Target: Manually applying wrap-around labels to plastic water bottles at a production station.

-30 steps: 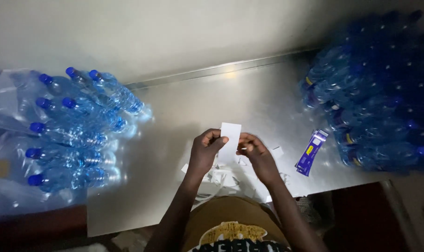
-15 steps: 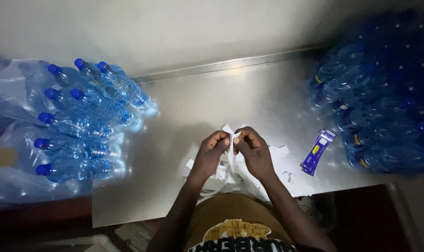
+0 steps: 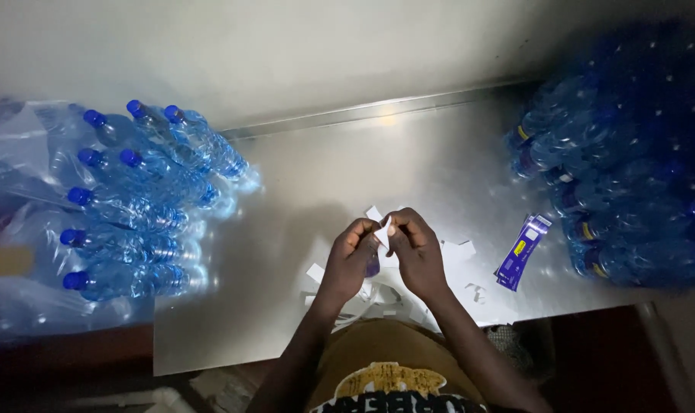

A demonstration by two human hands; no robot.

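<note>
I pinch a small white paper slip [image 3: 383, 232] between left hand [image 3: 350, 258] and right hand [image 3: 418, 252], raised above the scraps [image 3: 454, 252] for peeling

Brushed metal, clear plastic, white paper

Table [image 3: 302, 191] dull-sheened steel; bottles [image 3: 133, 206] glossy clear plastic in crinkled film; paper slip [image 3: 383, 232] matt.

Both hands — left hand [image 3: 349, 260], right hand [image 3: 418, 254] — pinch a white paper slip [image 3: 383, 232].
</note>
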